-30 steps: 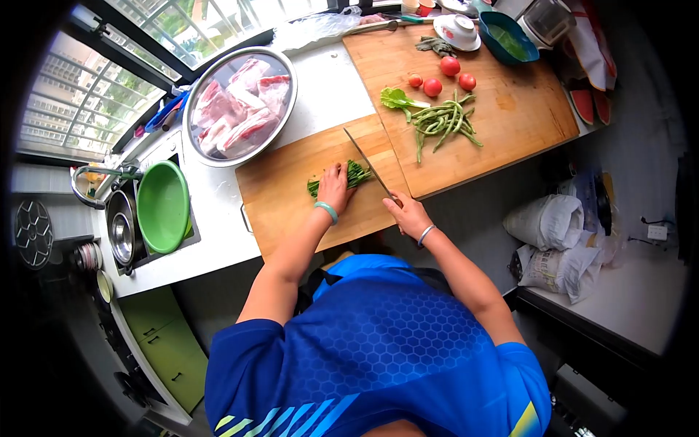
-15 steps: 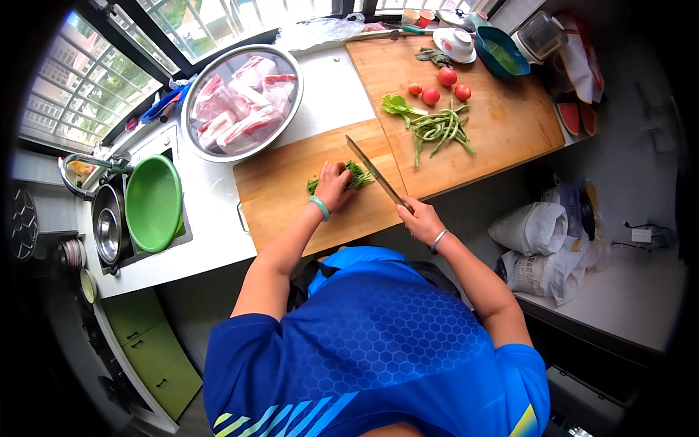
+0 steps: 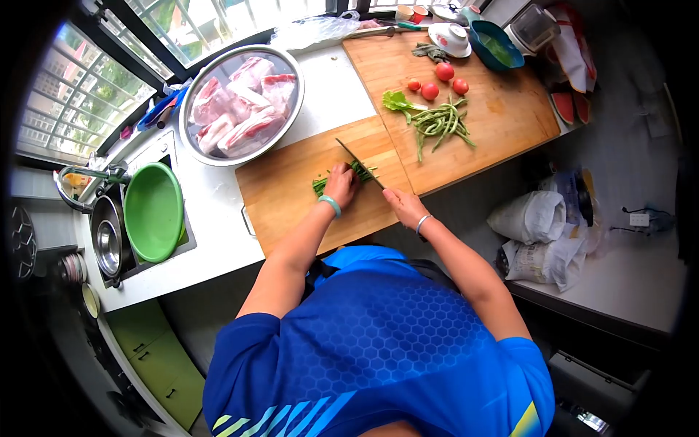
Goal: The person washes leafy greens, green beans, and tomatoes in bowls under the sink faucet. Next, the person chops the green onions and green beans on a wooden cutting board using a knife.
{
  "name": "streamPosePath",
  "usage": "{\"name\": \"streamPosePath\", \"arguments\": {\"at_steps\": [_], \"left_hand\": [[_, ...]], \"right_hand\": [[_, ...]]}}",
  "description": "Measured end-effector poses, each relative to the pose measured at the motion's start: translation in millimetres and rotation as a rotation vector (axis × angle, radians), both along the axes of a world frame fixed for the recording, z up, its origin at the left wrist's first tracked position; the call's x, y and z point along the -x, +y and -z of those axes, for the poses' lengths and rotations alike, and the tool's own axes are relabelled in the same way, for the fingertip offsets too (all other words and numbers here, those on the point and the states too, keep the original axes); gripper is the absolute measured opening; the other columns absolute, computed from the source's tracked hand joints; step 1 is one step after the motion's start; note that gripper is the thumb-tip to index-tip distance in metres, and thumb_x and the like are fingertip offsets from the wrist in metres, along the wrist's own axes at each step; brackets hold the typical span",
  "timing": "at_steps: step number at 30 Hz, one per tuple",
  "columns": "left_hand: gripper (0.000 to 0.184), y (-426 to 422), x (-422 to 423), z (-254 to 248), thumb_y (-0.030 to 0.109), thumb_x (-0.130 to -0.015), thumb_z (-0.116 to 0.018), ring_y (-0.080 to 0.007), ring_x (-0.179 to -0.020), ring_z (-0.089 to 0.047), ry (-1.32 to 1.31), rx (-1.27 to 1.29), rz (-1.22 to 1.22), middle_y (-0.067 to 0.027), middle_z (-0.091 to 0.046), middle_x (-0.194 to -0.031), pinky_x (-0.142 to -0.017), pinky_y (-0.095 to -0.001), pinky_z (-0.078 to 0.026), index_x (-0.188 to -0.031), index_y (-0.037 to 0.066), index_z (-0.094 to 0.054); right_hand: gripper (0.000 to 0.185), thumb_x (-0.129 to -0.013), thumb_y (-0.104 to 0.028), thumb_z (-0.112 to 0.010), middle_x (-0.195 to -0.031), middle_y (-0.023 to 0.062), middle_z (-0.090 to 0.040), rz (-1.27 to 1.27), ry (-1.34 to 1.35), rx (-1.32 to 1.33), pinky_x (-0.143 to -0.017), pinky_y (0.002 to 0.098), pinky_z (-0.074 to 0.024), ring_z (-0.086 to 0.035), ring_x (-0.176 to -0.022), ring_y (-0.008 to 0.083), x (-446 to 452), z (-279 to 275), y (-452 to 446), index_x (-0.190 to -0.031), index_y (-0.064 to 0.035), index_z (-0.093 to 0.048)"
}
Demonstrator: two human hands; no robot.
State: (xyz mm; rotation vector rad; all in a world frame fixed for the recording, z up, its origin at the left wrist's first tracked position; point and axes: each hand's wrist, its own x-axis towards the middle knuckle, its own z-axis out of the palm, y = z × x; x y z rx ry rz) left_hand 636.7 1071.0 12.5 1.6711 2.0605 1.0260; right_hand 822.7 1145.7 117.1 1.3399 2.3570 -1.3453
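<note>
My left hand point(image 3: 341, 184) presses down with curled fingers on a bunch of chopped green vegetable point(image 3: 363, 172) on the near cutting board point(image 3: 280, 197). Some cut green pieces point(image 3: 319, 186) lie to the left of those fingers. Wrapped round the handle of a kitchen knife point(image 3: 355, 159) is my right hand point(image 3: 405, 207). The blade slants across the greens, close beside my left fingertips; I cannot tell whether it touches the board. On the adjoining larger board point(image 3: 502, 138) lie green beans point(image 3: 441, 124), a leafy stalk point(image 3: 399, 102) and several tomatoes point(image 3: 429, 91).
A steel basin point(image 3: 297, 109) of raw meat in liquid stands beyond the near board. At the left, a green basin point(image 3: 153, 211) sits at the sink by steel bowls point(image 3: 108, 247). A teal bowl point(image 3: 510, 58) and a white bowl point(image 3: 450, 45) are at the back right.
The knife has moved left and down, now over the greens beside my left fingers. My left hand has shifted slightly right, and cut pieces show more to its left.
</note>
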Motion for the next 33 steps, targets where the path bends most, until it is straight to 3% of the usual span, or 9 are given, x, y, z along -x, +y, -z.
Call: {"name": "streamPosePath", "arguments": {"at_steps": [2, 11, 18, 20, 21, 22, 24, 28, 33], "left_hand": [[0.007, 1.2, -0.9, -0.5, 0.007, -0.07, -0.058, -0.0323, -0.09, -0.045, 0.011, 0.013, 0.006, -0.0136, -0.049, -0.09, -0.078, -0.0394, -0.04, -0.077, 0.005, -0.056], [0.02, 1.5, -3.5, -1.0, 0.008, -0.072, -0.058, -0.0327, -0.095, -0.044, 0.05, 0.086, -0.001, -0.0146, -0.047, -0.101, -0.083, -0.0424, -0.038, -0.092, 0.006, -0.058], [0.021, -4.5, -3.5, 10.9, 0.008, -0.071, -0.057, -0.0334, -0.097, -0.044, 0.137, 0.068, -0.025, -0.0158, -0.047, -0.102, -0.084, -0.0423, -0.039, -0.092, 0.003, -0.057], [0.017, -6.9, -3.9, -5.3, 0.01, -0.073, -0.057, -0.0325, -0.095, -0.045, 0.05, 0.066, 0.016, -0.0154, -0.048, -0.097, -0.082, -0.0416, -0.039, -0.088, 0.004, -0.058], [0.013, -8.7, -4.9, -6.3, 0.012, -0.074, -0.056, -0.0313, -0.093, -0.046, 0.082, 0.008, 0.004, -0.0145, -0.048, -0.094, -0.08, -0.0406, -0.039, -0.086, 0.005, -0.058], [0.013, -9.2, -3.9, -7.4, 0.012, -0.074, -0.056, -0.0313, -0.093, -0.046, 0.088, -0.005, 0.007, -0.0145, -0.048, -0.094, -0.08, -0.0406, -0.039, -0.086, 0.005, -0.058], [0.013, -10.9, -4.5, -7.1, 0.012, -0.075, -0.057, -0.0305, -0.093, -0.046, 0.074, 0.003, -0.021, -0.0139, -0.049, -0.095, -0.078, -0.0396, -0.039, -0.086, 0.006, -0.059], [0.019, -6.3, -5.7, 3.2, 0.013, -0.077, -0.057, -0.0303, -0.094, -0.046, 0.094, -0.016, -0.082, -0.0131, -0.05, -0.098, -0.081, -0.0396, -0.037, -0.094, 0.006, -0.057], [0.019, -6.4, -2.9, 6.3, 0.012, -0.078, -0.056, -0.0315, -0.098, -0.045, 0.039, -0.007, -0.062, -0.0144, -0.049, -0.102, -0.084, -0.0401, -0.036, -0.095, 0.004, -0.056]], "right_hand": [[0.054, -0.089, -0.05, -0.035, -0.102, 0.0187, -0.06, 0.037, -0.013, 0.102, -0.084, 0.0382, -0.042, -0.054, -0.099, 0.0347, -0.3, -14.2, 2.0, -0.112, -0.0044, -0.055], [0.052, -0.09, -0.047, -0.032, -0.101, 0.0214, -0.059, -0.115, -0.093, -0.005, -0.084, 0.0409, -0.0419, -0.053, -0.097, 0.0383, -25.3, -44.0, -15.6, -0.114, -0.0063, -0.054], [0.056, -0.088, -0.051, -0.034, -0.097, 0.0204, -0.06, -0.088, 0.046, -0.082, -0.081, 0.039, -0.0432, -0.056, -0.094, 0.0361, 3.0, 11.1, -2.1, -0.114, -0.0052, -0.053], [0.053, -0.089, -0.048, -0.038, -0.066, 0.0115, -0.058, 0.028, -0.14, 0.269, -0.06, 0.0342, -0.0487, -0.059, -0.061, 0.0228, 20.7, -30.3, 9.5, -0.102, 0.0005, -0.055], [0.051, -0.089, -0.049, -0.038, -0.053, 0.0049, -0.046, 0.074, -0.038, 0.275, -0.048, 0.0315, -0.045, -0.05, -0.046, 0.0149, 20.2, -25.8, 8.4, -0.093, -0.0004, -0.055], [0.051, -0.089, -0.049, -0.038, -0.053, 0.0049, -0.046, 0.077, -0.031, 0.262, -0.048, 0.0315, -0.045, -0.05, -0.046, 0.0149, 16.1, -24.2, 8.2, -0.093, -0.0004, -0.055], [0.053, -0.089, -0.049, -0.036, -0.092, 0.0194, -0.061, -0.078, 0.003, 0.034, -0.077, 0.0381, -0.044, -0.057, -0.088, 0.0353, 4.5, -23.3, 0.5, -0.11, -0.0044, -0.055], [0.051, -0.089, -0.049, -0.034, -0.097, 0.0196, -0.06, -0.116, -0.096, 0.026, -0.081, 0.0399, -0.0428, -0.054, -0.093, 0.0375, -17.3, -60.3, -19.3, -0.112, -0.008, -0.055], [0.056, -0.089, -0.051, -0.033, -0.102, 0.0181, -0.06, -0.067, -0.187, 0.139, -0.085, 0.039, -0.0418, -0.053, -0.1, 0.0351, -11.3, -39.3, -13.9, -0.113, -0.0044, -0.054]]}}
